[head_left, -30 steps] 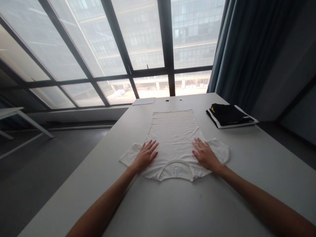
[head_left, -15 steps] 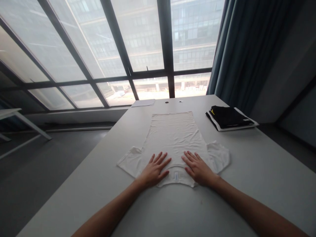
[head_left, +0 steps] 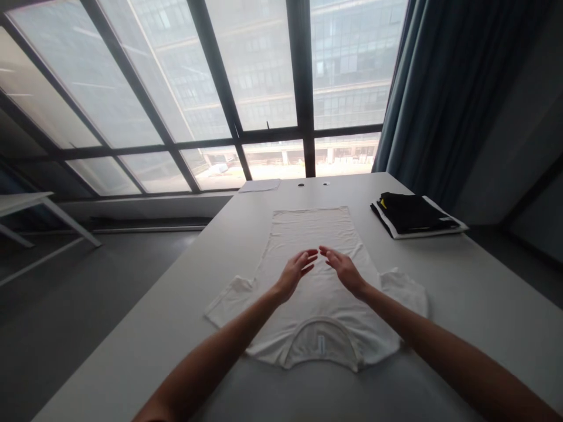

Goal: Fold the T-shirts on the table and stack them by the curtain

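A white T-shirt [head_left: 325, 305] lies spread on the white table, its neckline towards me and its hem at the far end. A small label [head_left: 321, 344] shows inside the collar. My left hand [head_left: 299, 271] is over the middle of the shirt, fingers stretched out and holding nothing. Facing it, my right hand [head_left: 343, 269] is also open and empty, fingertips close to those of the left. Both hands seem raised a little above the cloth. Light wrinkles run across the shirt, and its sleeves [head_left: 231, 299] stick out to either side, partly behind my forearms.
A stack of folded black and white clothes [head_left: 416, 214] sits at the table's right edge. White paper [head_left: 259, 185] lies at the far left corner. Two small round fittings are near the far edge. Beyond are windows and a blue curtain [head_left: 422, 99]; another table [head_left: 26, 202] stands at left.
Both hands have left the collar area, moved away from me up the shirt and come closer together. The neckline now shows fully and appears nearer to me.
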Demonstrator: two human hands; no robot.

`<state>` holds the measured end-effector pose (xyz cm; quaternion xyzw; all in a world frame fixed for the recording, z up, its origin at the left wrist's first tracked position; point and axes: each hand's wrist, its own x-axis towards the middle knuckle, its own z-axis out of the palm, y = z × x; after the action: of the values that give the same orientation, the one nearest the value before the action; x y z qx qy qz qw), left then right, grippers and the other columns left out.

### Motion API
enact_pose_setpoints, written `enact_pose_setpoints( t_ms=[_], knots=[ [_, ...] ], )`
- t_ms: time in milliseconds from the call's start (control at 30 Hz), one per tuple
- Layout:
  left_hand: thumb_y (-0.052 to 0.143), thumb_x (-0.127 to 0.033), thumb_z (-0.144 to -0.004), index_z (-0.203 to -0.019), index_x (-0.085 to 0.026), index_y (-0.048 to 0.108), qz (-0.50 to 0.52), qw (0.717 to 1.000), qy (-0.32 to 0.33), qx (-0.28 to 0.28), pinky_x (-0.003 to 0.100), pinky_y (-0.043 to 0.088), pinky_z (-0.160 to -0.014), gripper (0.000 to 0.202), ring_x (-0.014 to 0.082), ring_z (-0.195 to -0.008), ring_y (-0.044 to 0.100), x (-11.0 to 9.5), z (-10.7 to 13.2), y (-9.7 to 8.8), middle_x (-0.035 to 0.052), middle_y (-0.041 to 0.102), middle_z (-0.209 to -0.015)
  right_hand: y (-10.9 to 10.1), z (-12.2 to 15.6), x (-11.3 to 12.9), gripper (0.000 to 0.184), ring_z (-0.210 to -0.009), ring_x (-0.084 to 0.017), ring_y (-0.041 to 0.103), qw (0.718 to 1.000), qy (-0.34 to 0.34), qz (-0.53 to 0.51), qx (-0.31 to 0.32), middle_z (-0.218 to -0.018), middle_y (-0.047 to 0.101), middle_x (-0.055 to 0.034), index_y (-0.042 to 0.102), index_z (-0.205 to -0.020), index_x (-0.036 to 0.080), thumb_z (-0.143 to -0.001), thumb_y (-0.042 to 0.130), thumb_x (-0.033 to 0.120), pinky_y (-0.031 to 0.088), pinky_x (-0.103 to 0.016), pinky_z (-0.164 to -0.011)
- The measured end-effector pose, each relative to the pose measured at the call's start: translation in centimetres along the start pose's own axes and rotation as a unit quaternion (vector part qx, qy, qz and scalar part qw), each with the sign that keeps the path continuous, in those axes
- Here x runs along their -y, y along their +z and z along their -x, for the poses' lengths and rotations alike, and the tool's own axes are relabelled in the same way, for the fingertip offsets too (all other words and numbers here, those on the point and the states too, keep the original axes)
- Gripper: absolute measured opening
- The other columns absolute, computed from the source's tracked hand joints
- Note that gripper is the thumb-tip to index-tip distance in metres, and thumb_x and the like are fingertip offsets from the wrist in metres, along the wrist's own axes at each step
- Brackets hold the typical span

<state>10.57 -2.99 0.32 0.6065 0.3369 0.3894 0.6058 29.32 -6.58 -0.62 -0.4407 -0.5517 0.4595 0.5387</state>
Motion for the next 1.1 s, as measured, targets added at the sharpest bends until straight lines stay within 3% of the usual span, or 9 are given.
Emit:
enact_pose_setpoints(
  t_ms=[100, 200, 333, 400, 567, 633, 900, 1000, 1100],
  knots=[
    [0.042, -0.030, -0.102, -0.124, -0.014, 0.062, 0.272, 0.945, -0.125, -0.135, 0.039, 0.051, -0.103, 0.033, 0.0242, -0.116, 0.066, 0.4, -5.7, -2.2, 0.0174, 0.063, -0.134, -2.0, -5.8, -1.5, 0.041, -0.131, -0.022, 0.056, 0.961, 0.137, -0.231, -0.068, -0.142, 0.060, -0.0117, 0.064, -0.125, 0.022, -0.099, 0.044, 0.046, 0.046, -0.048, -0.108],
    [0.025, -0.024, -0.105, -0.133, -0.013, 0.051, 0.290, 0.923, -0.149, -0.205, 0.035, 0.056, -0.091, 0.040, 0.0201, -0.106, 0.070, 0.4, -7.9, -8.4, 0.0201, 0.059, -0.136, -7.0, -8.3, -3.2, 0.041, -0.131, -0.018, 0.055, 0.906, 0.204, -0.319, -0.187, -0.150, 0.050, -0.0132, 0.058, -0.126, 0.021, -0.101, 0.035, 0.042, 0.047, -0.042, -0.108],
    [0.027, -0.032, -0.105, -0.133, -0.015, 0.051, 0.313, 0.916, -0.126, -0.217, 0.036, 0.059, -0.085, 0.041, 0.0212, -0.103, 0.070, -0.3, -10.2, -14.6, 0.0179, 0.062, -0.130, -11.1, -11.1, -3.7, 0.043, -0.133, -0.015, 0.053, 0.894, 0.168, -0.341, -0.236, -0.153, 0.045, -0.0108, 0.053, -0.129, 0.023, -0.100, 0.029, 0.045, 0.048, -0.039, -0.107],
    [0.032, -0.038, -0.105, -0.129, -0.015, 0.056, 0.346, 0.914, -0.104, -0.182, 0.038, 0.058, -0.088, 0.041, 0.0230, -0.105, 0.069, -0.4, -12.9, -13.9, 0.0168, 0.063, -0.128, -9.6, -13.9, -3.5, 0.043, -0.131, -0.016, 0.055, 0.897, 0.141, -0.364, -0.209, -0.149, 0.049, -0.0106, 0.055, -0.127, 0.024, -0.100, 0.031, 0.048, 0.048, -0.040, -0.107],
    [0.028, -0.045, -0.105, -0.124, -0.015, 0.059, 0.416, 0.892, -0.093, -0.152, 0.034, 0.057, -0.089, 0.047, 0.0221, -0.109, 0.068, 2.0, -21.5, -7.0, 0.0179, 0.060, -0.134, -2.0, -21.9, -4.8, 0.048, -0.127, -0.018, 0.059, 0.917, 0.152, -0.346, -0.132, -0.143, 0.055, -0.0144, 0.056, -0.124, 0.021, -0.100, 0.026, 0.051, 0.048, -0.043, -0.105],
    [0.025, -0.044, -0.105, -0.129, -0.015, 0.055, 0.412, 0.889, -0.107, -0.166, 0.033, 0.058, -0.086, 0.049, 0.0221, -0.109, 0.068, 3.3, -23.6, -6.6, 0.0196, 0.057, -0.137, -1.4, -23.7, -6.0, 0.052, -0.124, -0.018, 0.061, 0.921, 0.159, -0.328, -0.135, -0.142, 0.055, -0.0175, 0.056, -0.123, 0.019, -0.101, 0.020, 0.050, 0.049, -0.044, -0.104],
    [0.019, -0.043, -0.106, -0.149, -0.019, 0.035, 0.367, 0.883, -0.115, -0.269, 0.033, 0.059, -0.083, 0.052, 0.0231, -0.120, 0.063, 1.9, -24.6, -18.9, 0.0209, 0.047, -0.148, -15.0, -25.5, -7.5, 0.076, -0.125, -0.013, 0.056, 0.953, 0.113, -0.185, -0.210, -0.141, 0.052, -0.0263, 0.052, -0.127, 0.008, -0.100, -0.010, 0.044, 0.046, -0.039, -0.102],
    [0.020, -0.040, -0.106, -0.146, -0.023, 0.042, 0.348, 0.885, -0.095, -0.294, 0.030, 0.056, -0.089, 0.049, 0.0191, -0.121, 0.062, 0.5, -24.6, -19.6, 0.0151, 0.047, -0.150, -16.5, -25.6, -5.9, 0.072, -0.125, -0.013, 0.055, 0.965, 0.087, -0.135, -0.206, -0.144, 0.052, -0.0248, 0.051, -0.131, 0.008, -0.102, -0.005, 0.043, 0.046, -0.037, -0.101],
    [0.040, -0.032, -0.103, -0.132, -0.021, 0.059, 0.276, 0.932, -0.073, -0.224, 0.034, 0.050, -0.101, 0.037, 0.0209, -0.123, 0.061, -0.8, -22.4, -16.9, 0.0124, 0.055, -0.145, -14.6, -23.1, -4.1, 0.052, -0.124, -0.017, 0.057, 0.978, 0.065, -0.097, -0.173, -0.146, 0.053, -0.0185, 0.056, -0.128, 0.013, -0.103, 0.023, 0.044, 0.048, -0.040, -0.100]
  ],
)
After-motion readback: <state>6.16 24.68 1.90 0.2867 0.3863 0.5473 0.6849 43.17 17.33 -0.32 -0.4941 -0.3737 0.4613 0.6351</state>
